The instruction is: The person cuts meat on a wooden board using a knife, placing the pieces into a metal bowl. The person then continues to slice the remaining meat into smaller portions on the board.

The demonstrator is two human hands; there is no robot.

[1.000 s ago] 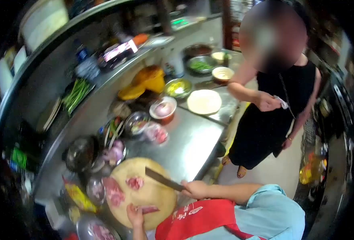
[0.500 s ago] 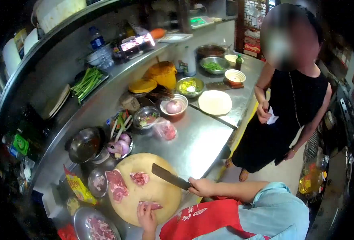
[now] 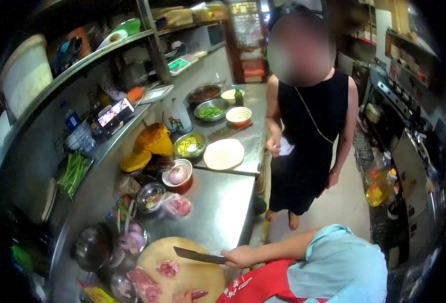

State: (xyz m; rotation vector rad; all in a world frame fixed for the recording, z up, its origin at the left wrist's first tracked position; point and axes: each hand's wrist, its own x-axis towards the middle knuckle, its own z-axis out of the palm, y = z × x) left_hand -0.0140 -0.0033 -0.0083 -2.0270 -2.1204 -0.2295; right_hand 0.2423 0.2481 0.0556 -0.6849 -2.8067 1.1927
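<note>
My right hand (image 3: 240,256) is closed round the handle of a cleaver (image 3: 199,255), its blade held flat above the round cutting board (image 3: 210,276). At the bottom edge, my left hand (image 3: 182,296) shows only in part, its fingers on a small piece of meat (image 3: 199,293). A bigger slab of meat (image 3: 143,284) lies at the board's left side, and a chunk of meat (image 3: 168,268) lies near its middle, left of the blade. Neither touches the cleaver.
A person in black (image 3: 309,136) stands across the counter's right edge, holding something white. Left of the board are a bowl of onions (image 3: 133,239) and a dark pan (image 3: 93,247). Bagged meat (image 3: 176,204), a dough disc (image 3: 224,154) and several bowls stand farther back. A lit phone (image 3: 116,115) sits on the shelf.
The view has swung up and to the right, so the board sits lower and my left hand is mostly cut off. The cleaver stays in my right hand, its blade now more level.
</note>
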